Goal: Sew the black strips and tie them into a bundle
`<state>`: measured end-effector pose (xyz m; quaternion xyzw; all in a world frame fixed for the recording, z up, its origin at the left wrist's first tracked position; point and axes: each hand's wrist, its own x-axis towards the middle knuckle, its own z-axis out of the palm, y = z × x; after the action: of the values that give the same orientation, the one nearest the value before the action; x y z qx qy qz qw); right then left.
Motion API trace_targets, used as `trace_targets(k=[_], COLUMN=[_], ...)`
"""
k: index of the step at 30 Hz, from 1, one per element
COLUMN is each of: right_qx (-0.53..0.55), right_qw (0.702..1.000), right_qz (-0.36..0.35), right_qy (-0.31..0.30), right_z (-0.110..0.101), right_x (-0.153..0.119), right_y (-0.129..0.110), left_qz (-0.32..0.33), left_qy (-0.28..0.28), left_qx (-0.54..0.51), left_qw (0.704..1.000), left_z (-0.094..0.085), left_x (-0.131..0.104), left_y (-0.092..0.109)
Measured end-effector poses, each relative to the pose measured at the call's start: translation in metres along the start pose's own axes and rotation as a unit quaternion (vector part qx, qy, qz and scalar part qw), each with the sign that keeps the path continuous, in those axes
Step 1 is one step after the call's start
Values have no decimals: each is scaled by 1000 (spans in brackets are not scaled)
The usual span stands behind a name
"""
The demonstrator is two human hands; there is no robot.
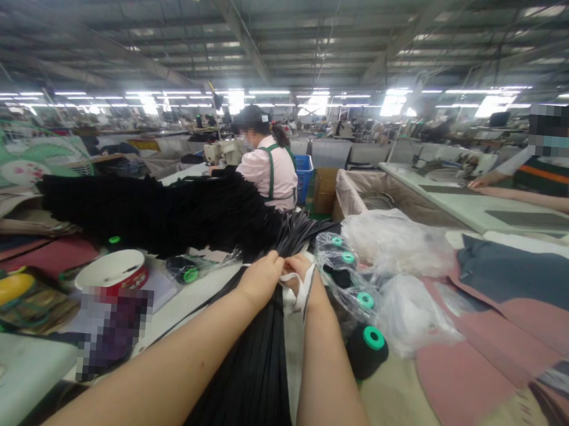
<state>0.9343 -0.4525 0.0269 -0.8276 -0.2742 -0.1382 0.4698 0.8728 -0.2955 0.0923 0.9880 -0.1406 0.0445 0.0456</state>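
— What are the hands doing?
— Left hand (pixel 261 278) and right hand (pixel 302 271): fingers pinching white tape (pixel 298 293) around bunched black pleats (pixel 252 368) mid-surface, so they stay gathered.

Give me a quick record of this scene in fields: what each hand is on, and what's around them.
left hand: gripping the black pleated fabric
right hand: closed on the same fabric, a white cloth strip at it
right of hands: black thread cones with green tops, clear plastic bags
left of hands: white bowl
behind: black fabric heap, person in pink shirt
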Motion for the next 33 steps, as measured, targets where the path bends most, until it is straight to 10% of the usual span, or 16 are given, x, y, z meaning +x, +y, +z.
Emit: trace_targets(k=[33], right_qx=[-79], right_qw=[994], right_qz=[-62], right_qy=[-48], right_z=[2], right_x=[4], right_y=[2], left_qz=[14], left_qy=[28], left_qx=[-54], left_qw=[998], left_z=[7], left_x=[-2], left_y=[-5])
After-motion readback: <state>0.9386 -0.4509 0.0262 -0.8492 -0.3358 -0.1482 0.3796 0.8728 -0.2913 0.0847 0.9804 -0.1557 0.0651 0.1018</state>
